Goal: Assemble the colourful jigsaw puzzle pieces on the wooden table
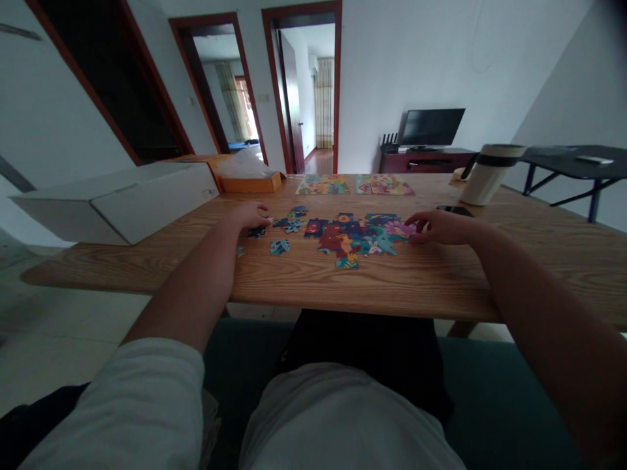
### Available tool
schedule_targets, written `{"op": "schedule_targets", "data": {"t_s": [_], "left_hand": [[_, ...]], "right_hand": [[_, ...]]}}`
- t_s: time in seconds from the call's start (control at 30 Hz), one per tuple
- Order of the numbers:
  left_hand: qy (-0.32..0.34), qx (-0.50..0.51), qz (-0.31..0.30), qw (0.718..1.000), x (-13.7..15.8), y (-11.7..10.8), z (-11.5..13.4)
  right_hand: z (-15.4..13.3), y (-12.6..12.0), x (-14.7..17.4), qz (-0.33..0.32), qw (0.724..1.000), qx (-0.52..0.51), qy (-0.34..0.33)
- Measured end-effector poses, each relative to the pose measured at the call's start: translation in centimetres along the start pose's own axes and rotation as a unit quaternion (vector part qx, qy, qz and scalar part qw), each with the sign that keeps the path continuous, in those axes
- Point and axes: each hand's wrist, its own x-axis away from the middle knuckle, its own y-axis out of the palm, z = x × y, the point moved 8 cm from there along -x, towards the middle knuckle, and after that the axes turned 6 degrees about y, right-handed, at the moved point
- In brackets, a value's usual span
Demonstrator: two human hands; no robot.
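A partly joined jigsaw puzzle with colourful cartoon animals lies on the wooden table in front of me. My right hand rests at its right edge, fingers curved and a little apart, touching the pink part. Left of the puzzle, my left hand reaches over loose pieces, thumb and forefinger apart. A dark puzzle piece lies under its fingers, partly hidden. Beside that hand are more loose pieces, among them a blue patterned puzzle piece nearer to me and a puzzle piece farther back.
Two colourful picture sheets lie at the table's far edge. A white box and an orange box with clear plastic stand on the left. On the right are a cream tumbler and a dark phone.
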Motion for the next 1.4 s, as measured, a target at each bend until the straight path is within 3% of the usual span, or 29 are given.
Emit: {"op": "schedule_targets", "data": {"t_s": [0.13,0.3,0.43,0.83,1.03,1.13,1.23,1.4], "left_hand": [[-0.007,-0.016,0.021,1.0,0.1,-0.5,0.2],[0.049,0.007,0.038,0.998,-0.3,-0.6,1.0],[0.047,0.03,0.045,0.997,-0.7,-0.4,1.1],[0.054,0.064,-0.008,0.996,-0.7,0.6,1.4],[0.068,0.101,0.039,0.992,-0.1,-0.4,2.3],[0.041,0.204,0.031,0.978,0.2,-0.5,2.0],[0.047,0.289,0.069,0.954,0.5,-1.3,2.2],[0.094,0.434,0.124,0.887,1.5,-2.6,4.6]], "right_hand": [[-0.1,0.0,0.1,-0.003,1.0,0.008,0.006],[-0.1,0.1,0.1,-0.01,1.0,0.001,0.006],[-0.5,0.0,0.1,-0.006,1.0,-0.004,-0.006],[-0.7,0.0,0.4,-0.017,1.0,-0.011,0.014],[-1.0,-0.2,0.5,-0.014,1.0,-0.007,0.006],[-1.2,-0.2,0.6,-0.011,1.0,-0.009,-0.009],[-1.4,-0.3,0.6,-0.009,1.0,-0.017,-0.016],[-2.6,-0.8,1.2,0.011,0.998,-0.054,-0.012]]}}
